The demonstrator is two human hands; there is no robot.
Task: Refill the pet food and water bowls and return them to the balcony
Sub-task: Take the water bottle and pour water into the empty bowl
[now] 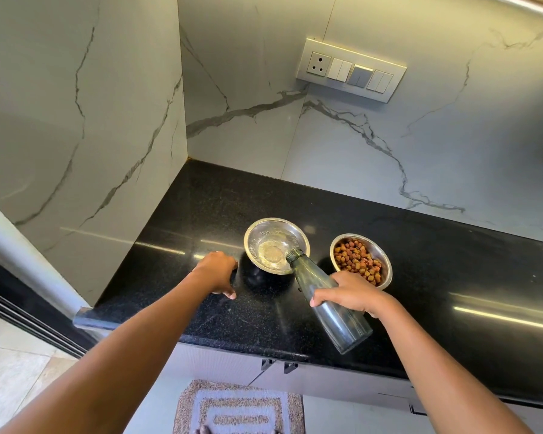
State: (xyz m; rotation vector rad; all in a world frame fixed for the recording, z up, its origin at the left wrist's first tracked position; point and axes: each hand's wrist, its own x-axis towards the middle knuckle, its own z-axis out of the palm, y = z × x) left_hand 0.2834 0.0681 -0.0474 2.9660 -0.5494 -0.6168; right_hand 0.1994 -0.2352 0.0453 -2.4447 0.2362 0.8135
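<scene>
Head view: on the black counter (201, 214) two steel bowls stand side by side, near but apart. The water bowl (276, 245) sits near the frame's centre; the food bowl (360, 260), heaped with brown kibble (356, 260), lies at its 3 o'clock. The right hand (351, 294) is wrapped around the middle of a clear bottle (326, 303), which is tipped steeply, its base toward 5 o'clock and its mouth over the water bowl's rim at about 4 o'clock of that bowl. Water lies in the bowl's bottom (a pale, rippled pool). The left hand (218, 270) rests on the counter at the water bowl's 9 o'clock, just beside it, fingers curled down; whether it holds anything I cannot tell. On the marble wall (264, 73), at 1 o'clock, is a switch plate (351, 70). At 6 o'clock a mat (239, 408) lies on the floor.
</scene>
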